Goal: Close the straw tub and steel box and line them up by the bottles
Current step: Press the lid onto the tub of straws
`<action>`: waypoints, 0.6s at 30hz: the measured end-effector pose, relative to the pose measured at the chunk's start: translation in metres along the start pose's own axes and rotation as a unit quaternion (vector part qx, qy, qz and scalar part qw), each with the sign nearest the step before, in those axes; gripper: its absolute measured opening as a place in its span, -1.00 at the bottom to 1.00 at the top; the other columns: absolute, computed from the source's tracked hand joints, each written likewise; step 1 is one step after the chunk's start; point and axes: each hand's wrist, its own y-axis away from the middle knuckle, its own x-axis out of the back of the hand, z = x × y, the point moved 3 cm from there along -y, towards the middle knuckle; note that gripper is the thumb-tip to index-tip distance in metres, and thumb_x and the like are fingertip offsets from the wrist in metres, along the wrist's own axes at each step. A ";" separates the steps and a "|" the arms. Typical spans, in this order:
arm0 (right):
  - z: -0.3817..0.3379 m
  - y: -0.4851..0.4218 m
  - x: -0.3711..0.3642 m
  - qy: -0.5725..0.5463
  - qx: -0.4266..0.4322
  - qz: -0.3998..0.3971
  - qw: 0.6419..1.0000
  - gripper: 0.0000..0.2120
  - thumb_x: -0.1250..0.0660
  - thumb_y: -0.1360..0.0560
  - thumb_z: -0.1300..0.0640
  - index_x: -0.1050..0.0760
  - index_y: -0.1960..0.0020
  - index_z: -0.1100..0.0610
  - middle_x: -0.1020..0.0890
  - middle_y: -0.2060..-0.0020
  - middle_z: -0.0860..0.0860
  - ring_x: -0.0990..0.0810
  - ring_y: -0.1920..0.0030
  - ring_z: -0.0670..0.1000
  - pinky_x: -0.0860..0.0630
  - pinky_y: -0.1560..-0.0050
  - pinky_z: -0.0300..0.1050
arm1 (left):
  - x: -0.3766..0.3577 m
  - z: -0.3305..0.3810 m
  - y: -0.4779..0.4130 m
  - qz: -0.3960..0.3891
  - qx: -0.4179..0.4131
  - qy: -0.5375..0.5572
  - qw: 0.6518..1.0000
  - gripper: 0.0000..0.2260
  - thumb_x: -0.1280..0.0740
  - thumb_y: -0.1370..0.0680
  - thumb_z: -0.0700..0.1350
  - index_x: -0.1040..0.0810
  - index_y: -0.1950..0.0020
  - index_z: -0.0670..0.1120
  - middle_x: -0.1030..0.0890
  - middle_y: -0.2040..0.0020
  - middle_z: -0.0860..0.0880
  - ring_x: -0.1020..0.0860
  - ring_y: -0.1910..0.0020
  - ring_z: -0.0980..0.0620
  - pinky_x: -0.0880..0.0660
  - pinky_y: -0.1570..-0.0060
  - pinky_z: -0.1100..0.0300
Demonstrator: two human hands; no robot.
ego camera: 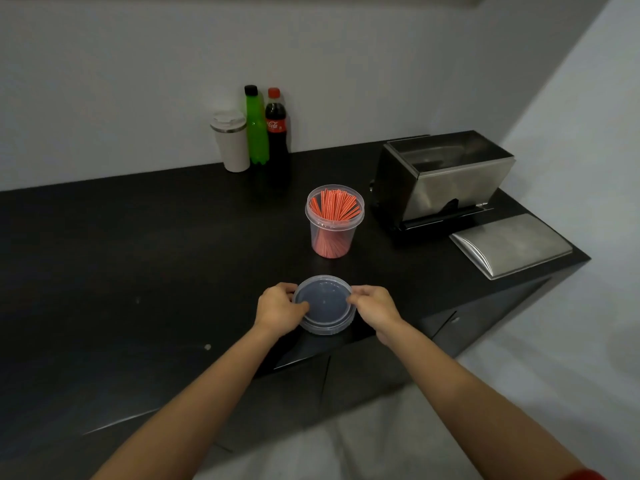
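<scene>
A clear round lid (324, 304) lies at the near edge of the black counter. My left hand (278, 309) grips its left rim and my right hand (374, 305) pinches its right rim. Behind it stands the open clear tub (334, 221) full of red straws. At the right sits the open steel box (441, 176), and its steel lid (510, 244) lies flat in front of it. A green bottle (256, 128) and a cola bottle (276, 124) stand against the back wall.
A white tumbler (231, 142) with a clear lid stands left of the bottles. The black counter (138, 254) stretches far to the left; its near edge and right corner drop to cabinet fronts and a pale floor.
</scene>
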 end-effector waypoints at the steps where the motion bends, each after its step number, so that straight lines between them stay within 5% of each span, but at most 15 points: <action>1: 0.000 0.000 0.000 -0.005 0.002 -0.004 1.000 -0.69 -0.27 -0.50 0.27 -0.50 -0.24 0.17 -0.60 -0.12 0.04 -0.47 0.14 -0.19 -0.39 0.17 -0.37 | 0.000 -0.001 0.000 0.000 -0.004 0.001 1.000 -0.55 -0.39 -0.47 -0.21 -0.41 -0.35 -0.14 -0.56 -0.19 -0.10 -0.54 -0.01 0.06 -0.48 0.10 0.25; 8: -0.005 0.005 -0.001 -0.043 0.020 -0.006 0.999 -0.72 -0.30 -0.50 0.26 -0.50 -0.20 0.12 -0.58 0.13 -0.06 -0.55 0.19 -0.17 -0.40 0.45 -0.46 | 0.002 -0.007 -0.002 0.015 -0.021 0.055 0.998 -0.70 -0.36 -0.51 -0.17 -0.47 -0.23 -0.09 -0.58 0.04 0.00 -0.56 0.15 0.13 -0.48 0.24 0.31; 13: -0.011 0.008 -0.001 -0.067 0.042 0.014 0.997 -0.74 -0.31 -0.50 0.22 -0.50 -0.18 0.11 -0.61 0.03 0.06 -0.60 0.05 -0.04 -0.49 0.17 -0.26 | 0.006 -0.004 -0.003 0.038 -0.049 0.087 0.994 -0.76 -0.34 -0.53 -0.12 -0.49 -0.20 -0.04 -0.59 0.12 0.04 -0.59 0.16 0.15 -0.49 0.28 0.33; 18: -0.026 0.011 0.006 -0.076 0.108 0.064 0.989 -0.78 -0.31 -0.51 0.16 -0.51 -0.15 0.05 -0.61 0.09 0.02 -0.58 0.07 -0.10 -0.50 0.12 -0.26 | 0.016 0.012 -0.002 0.065 -0.122 0.097 0.986 -0.79 -0.35 -0.52 -0.09 -0.54 -0.16 -0.02 -0.61 0.17 0.07 -0.60 0.20 0.18 -0.47 0.28 0.39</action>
